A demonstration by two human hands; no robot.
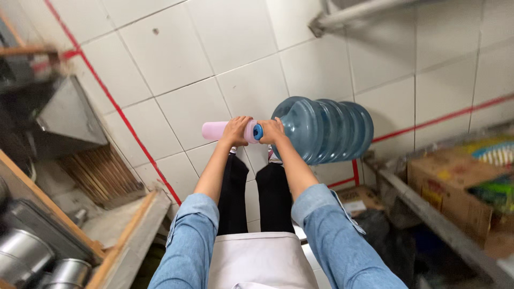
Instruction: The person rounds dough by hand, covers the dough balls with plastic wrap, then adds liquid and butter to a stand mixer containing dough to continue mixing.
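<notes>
Left hand (235,130): fingers curled round a pink bottle (217,130).
Right hand (273,131): fingers wrapped on the water jug (324,130) neck.
Jug: held sideways above the tiled floor (176,69), blue cap (258,131) meeting the bottle.

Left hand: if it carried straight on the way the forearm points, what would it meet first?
The left hand is wrapped on the pink bottle; beyond that, probably only the white tiled floor, though depth is unclear.

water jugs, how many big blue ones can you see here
1. The blue water jug is held sideways above the tiled floor, the right hand at its neck; the left hand grips a pink bottle at its mouth. Others may be out of view.
</notes>
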